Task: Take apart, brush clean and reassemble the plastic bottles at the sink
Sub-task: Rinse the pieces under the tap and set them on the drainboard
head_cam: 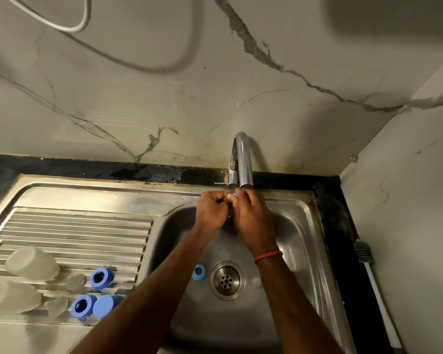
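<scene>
Two hands meet beneath the tap [245, 162]: right hand [252, 217] pinches the blue part [235, 194]; left hand [212, 209] is clenched, on what I cannot tell.

I'm looking down into a home kitchen — a stainless steel sink [304, 208] with a ribbed drainboard [74, 231] on its left, set into a black stone table [335, 208]. A chrome tap [244, 159] rises at the far edge, and marble-look wall panels [164, 85] meet in the far right corner.
</scene>
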Motion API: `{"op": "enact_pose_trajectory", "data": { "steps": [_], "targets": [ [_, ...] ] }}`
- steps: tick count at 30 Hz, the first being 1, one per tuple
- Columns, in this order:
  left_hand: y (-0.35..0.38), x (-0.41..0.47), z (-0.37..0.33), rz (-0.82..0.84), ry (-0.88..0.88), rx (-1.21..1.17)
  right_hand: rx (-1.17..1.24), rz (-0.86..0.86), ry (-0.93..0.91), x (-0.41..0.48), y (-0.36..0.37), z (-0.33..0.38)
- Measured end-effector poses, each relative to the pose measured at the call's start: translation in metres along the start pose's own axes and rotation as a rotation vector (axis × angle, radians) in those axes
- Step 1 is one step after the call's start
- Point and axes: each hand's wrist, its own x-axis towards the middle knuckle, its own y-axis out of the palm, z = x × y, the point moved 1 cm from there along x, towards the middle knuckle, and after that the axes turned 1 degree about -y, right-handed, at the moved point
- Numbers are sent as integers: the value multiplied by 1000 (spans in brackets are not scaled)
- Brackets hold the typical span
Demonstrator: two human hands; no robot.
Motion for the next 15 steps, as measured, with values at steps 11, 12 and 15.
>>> {"op": "enact_pose_trajectory", "data": {
  "steps": [11, 12, 15],
  "targets": [
    [-6, 15, 15, 17, 377, 173, 1593, 563, 1234, 32, 1, -2],
    [-7, 17, 18, 8, 367, 162, 1519, 533, 1184, 31, 3, -2],
    [-9, 20, 20, 14, 318, 95, 1045, 324, 826, 22, 2, 7]
  ]
}}
